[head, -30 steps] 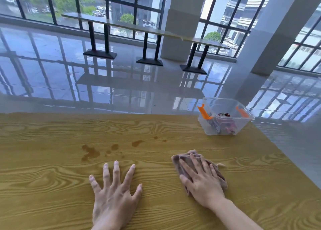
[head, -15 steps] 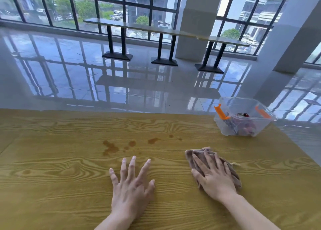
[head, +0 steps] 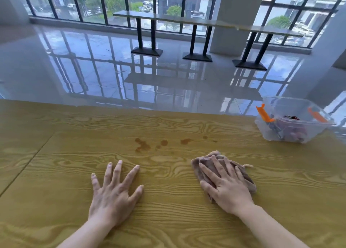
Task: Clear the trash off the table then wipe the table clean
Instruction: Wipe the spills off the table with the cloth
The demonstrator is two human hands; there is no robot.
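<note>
My right hand lies flat on a crumpled brownish-pink cloth and presses it onto the wooden table. My left hand rests palm down on the bare wood to the left, fingers spread, holding nothing. Several brown liquid stains dot the tabletop just beyond both hands, between them and the far edge. The cloth sits to the right of and nearer than the stains, not touching them.
A clear plastic bin with orange latches stands at the table's far right corner and holds wrappers and other trash. Beyond the far edge is glossy tiled floor, with a long counter on black legs by the windows.
The view has swung left and tilted, so the bin and hands sit further right in frame. Both hands and the cloth stay at about the same spots on the table.
</note>
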